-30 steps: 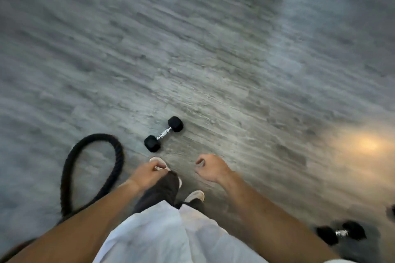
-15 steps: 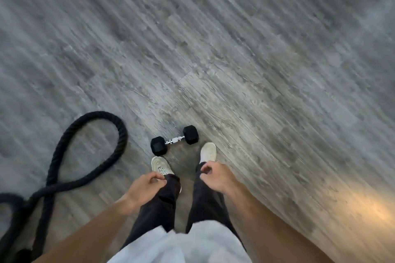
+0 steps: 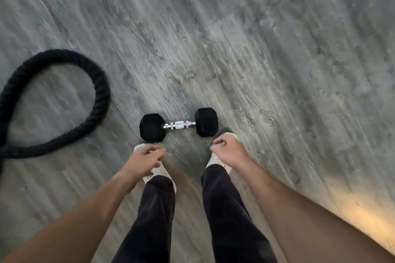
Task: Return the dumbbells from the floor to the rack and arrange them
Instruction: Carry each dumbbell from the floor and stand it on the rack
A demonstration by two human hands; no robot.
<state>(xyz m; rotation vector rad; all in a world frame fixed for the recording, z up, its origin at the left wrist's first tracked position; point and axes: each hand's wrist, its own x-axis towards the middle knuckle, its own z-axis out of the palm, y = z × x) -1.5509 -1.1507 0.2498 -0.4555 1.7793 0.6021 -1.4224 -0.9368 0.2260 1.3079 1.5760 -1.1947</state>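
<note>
Head camera is looking straight down at a grey wood-grain floor (image 3: 256, 53), and I am standing over a single dumbbell (image 3: 179, 124) that is lying flat on it. Its black hexagonal heads are sitting to either side of a short chrome handle, which is running nearly level across the view. My two pale shoes are planted just behind the dumbbell — the left shoe (image 3: 159, 170) near its left head, the right shoe (image 3: 226, 135) almost touching its right head. Dark trouser legs are showing below them.

My left hand (image 3: 145, 159) is hanging just behind the dumbbell's left head, fingers loosely curled and gripping nothing. My right hand (image 3: 228, 151) is hanging just behind the right head in the same way — curled, empty, not touching the weight. The hands are held apart, one over each shoe.

Well to the left of the dumbbell, a thick black rope (image 3: 97, 83) is lying in a loop on the floor, its tail running off the left edge.
</note>
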